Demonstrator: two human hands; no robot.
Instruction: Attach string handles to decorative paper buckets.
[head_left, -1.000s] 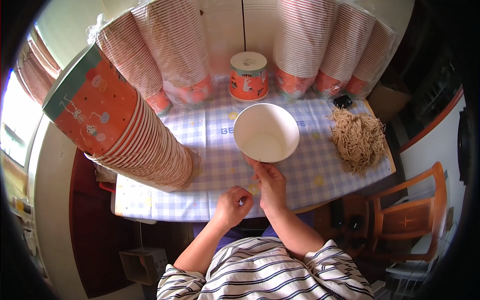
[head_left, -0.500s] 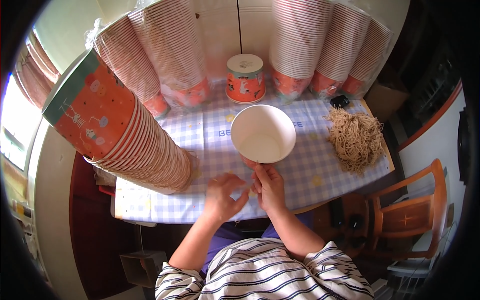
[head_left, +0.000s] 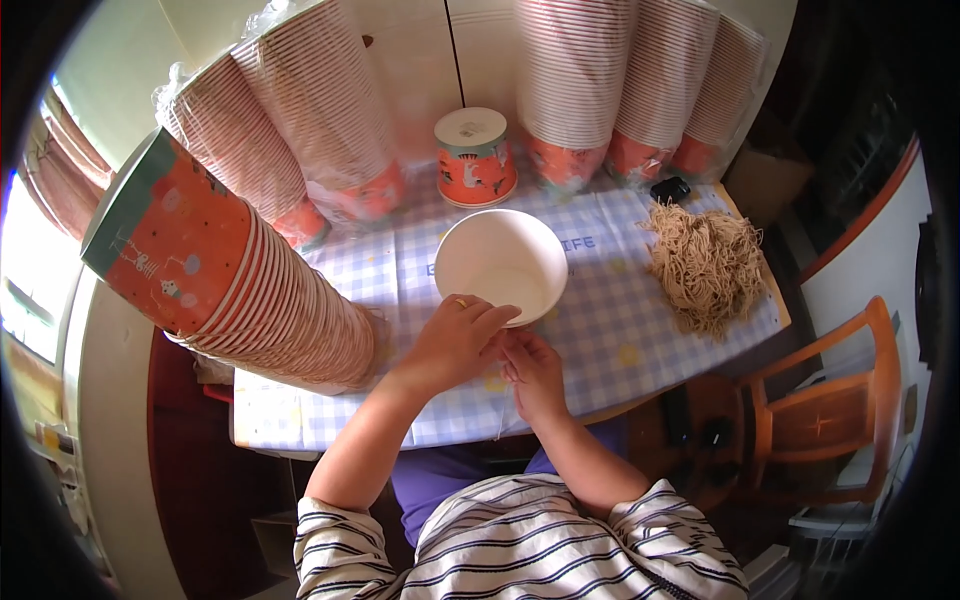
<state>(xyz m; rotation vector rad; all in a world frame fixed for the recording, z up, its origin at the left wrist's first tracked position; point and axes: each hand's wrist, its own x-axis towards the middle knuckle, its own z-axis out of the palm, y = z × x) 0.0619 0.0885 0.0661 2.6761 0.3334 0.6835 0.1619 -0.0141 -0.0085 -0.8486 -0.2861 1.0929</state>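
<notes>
A paper bucket [head_left: 505, 262] stands mouth up on the table in front of me, its white inside showing. At its near rim is my left hand [head_left: 462, 335], fingers closed and lying over the rim's edge. My right hand [head_left: 533, 372] is pinched just below the same stretch of rim, its fingertips almost meeting the left ones. Whatever the fingertips hold is hidden or too small to make out. Beyond it, an orange and green paper bucket [head_left: 476, 172] rests upside down. A pile of beige paper-like cords [head_left: 707, 265] lies at the right.
A tall leaning stack of nested buckets [head_left: 275, 290] rises at the left. Plastic-wrapped bucket stacks [head_left: 577, 90] line the back on both sides. A small black object [head_left: 670, 189] lies by the cords. The tablecloth [head_left: 320, 420] is checked; a wooden chair [head_left: 822, 420] stands at the right.
My left hand has moved up and right, from apart from the bucket to its near rim, and its fingers have closed. The right hand stays pinched by the rim. The view has shifted slightly.
</notes>
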